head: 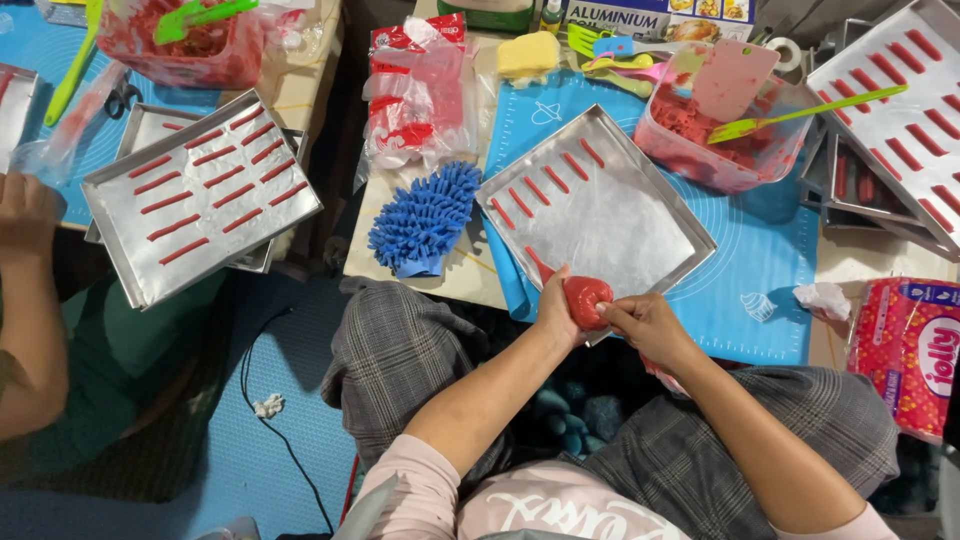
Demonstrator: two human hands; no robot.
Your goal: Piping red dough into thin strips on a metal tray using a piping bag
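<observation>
A piping bag (583, 297) full of red paste sits between both my hands at the near edge of a metal tray (640, 235). My left hand (556, 310) wraps the bag's bulb, and my right hand (642, 322) pinches its twisted end. The bag's thin tip (538, 262) points up-left onto the tray's lined surface. Several short red strips (545, 185) lie in a row along the tray's upper-left side. The tray rests on a blue mat (770, 250).
A clear tub of red paste (715, 145) with a green spatula stands behind the tray. A blue shaggy mitt (425, 218) lies left of it. Trays filled with red strips sit at left (200, 195) and right (905, 110). Another person's arm (25, 300) is at far left.
</observation>
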